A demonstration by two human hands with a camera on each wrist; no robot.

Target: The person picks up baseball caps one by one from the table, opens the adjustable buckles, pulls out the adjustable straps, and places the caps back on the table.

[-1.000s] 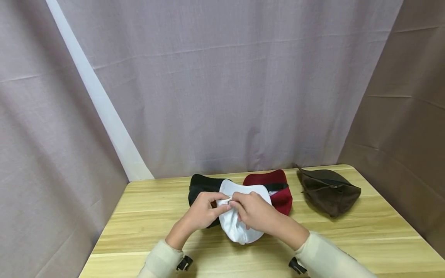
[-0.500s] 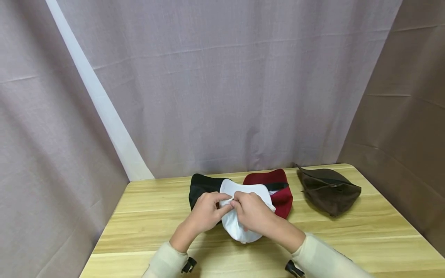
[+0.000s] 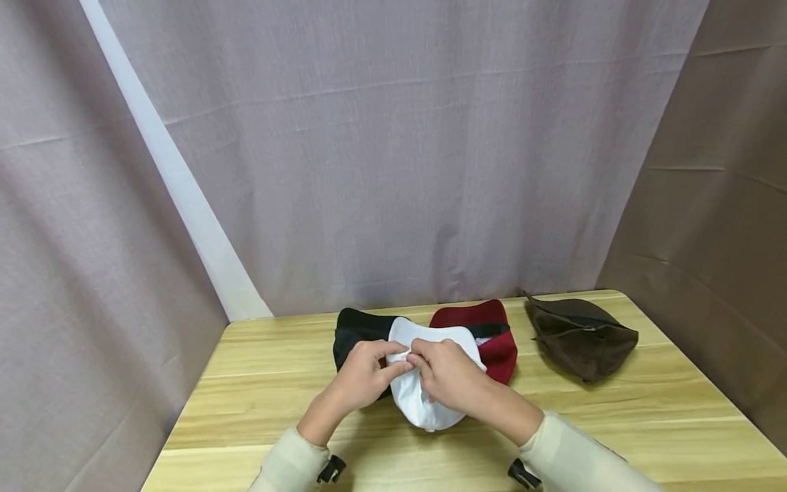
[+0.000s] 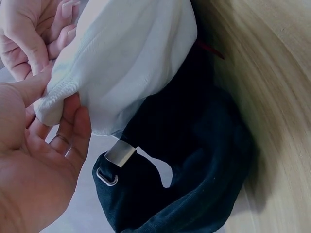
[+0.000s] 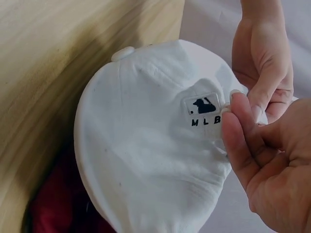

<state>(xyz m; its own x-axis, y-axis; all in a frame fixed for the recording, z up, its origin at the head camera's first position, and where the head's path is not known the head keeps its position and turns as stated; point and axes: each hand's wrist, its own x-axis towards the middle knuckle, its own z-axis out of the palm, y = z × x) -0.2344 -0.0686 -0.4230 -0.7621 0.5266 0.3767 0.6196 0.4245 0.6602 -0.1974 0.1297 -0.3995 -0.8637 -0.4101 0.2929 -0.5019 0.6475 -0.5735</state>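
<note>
So far left on the table (image 3: 246,383) there's a black cap (image 3: 359,329), partly hidden behind the left hand (image 3: 365,376); the left wrist view shows a silver clasp (image 4: 121,153) sitting on its strap, though I can't tell for sure if that strap is fully done up. The left hand itself is pinching a bit of the white cap (image 3: 408,396) between thumb and fingers, so the gap is basically just the cloth. That white cap is where the action is: middle of the group, near the front, overlapping the black one on one side and the red one on the other, brim pointing away from the person. The right hand (image 3: 451,376) has thumb and fingertips close together, nipping the same edge right beside the MLB logo (image 5: 204,105). I'd call this one mid-job, since both hands are on that edge and neither has let go; what's between the fingertips is too covered to say more. Next over, the red cap (image 3: 499,352) has no hand on it, and the brown cap (image 3: 584,338) sits well apart, looking folded in on itself, so my guess is it's not sorted yet.
</note>
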